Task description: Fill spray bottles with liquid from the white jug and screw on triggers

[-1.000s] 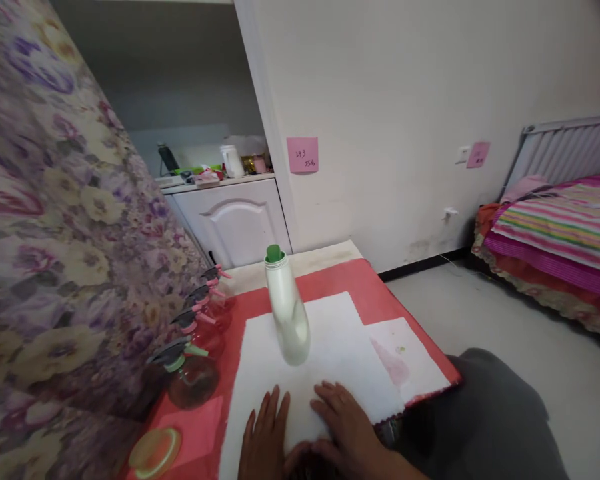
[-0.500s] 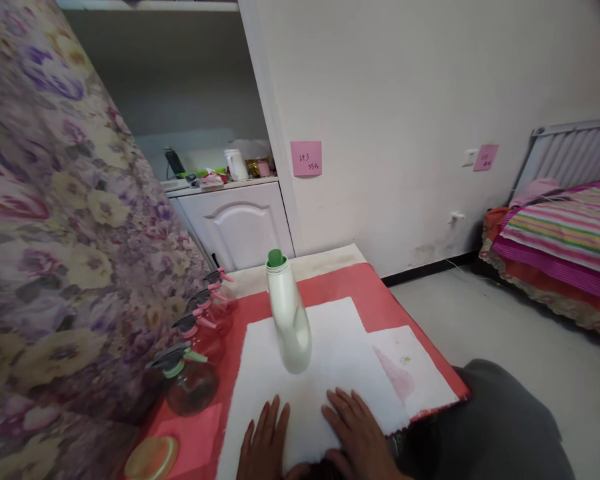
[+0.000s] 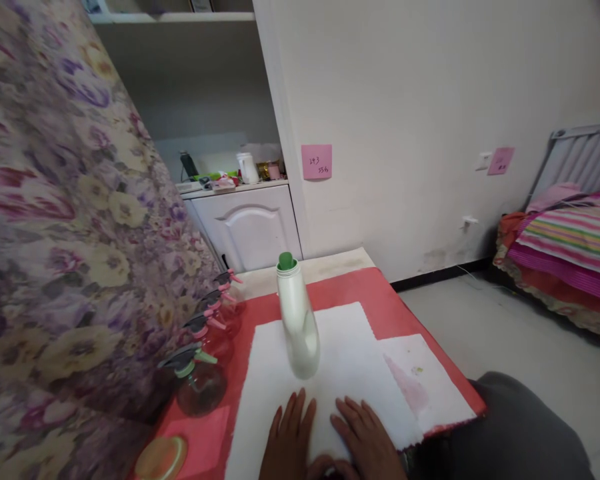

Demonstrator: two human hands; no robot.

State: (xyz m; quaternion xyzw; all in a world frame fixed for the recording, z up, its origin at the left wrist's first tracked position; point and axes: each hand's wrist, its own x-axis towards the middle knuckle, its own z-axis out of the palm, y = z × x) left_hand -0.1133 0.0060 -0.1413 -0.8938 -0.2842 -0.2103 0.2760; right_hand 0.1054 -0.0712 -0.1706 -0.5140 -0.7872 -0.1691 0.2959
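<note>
Pale bottle (image 3: 299, 327) stands beyond hands (image 3: 286, 441) laid flat on cloth (image 3: 350, 333), spray bottles (image 3: 201, 388) to its left.

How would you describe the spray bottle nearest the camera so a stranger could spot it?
Find the red-topped table. Along its left edge, beside the flowered curtain, runs a row of spray bottles. Take the front one: its collar and trigger are pale green, its neighbours' pink.
</note>
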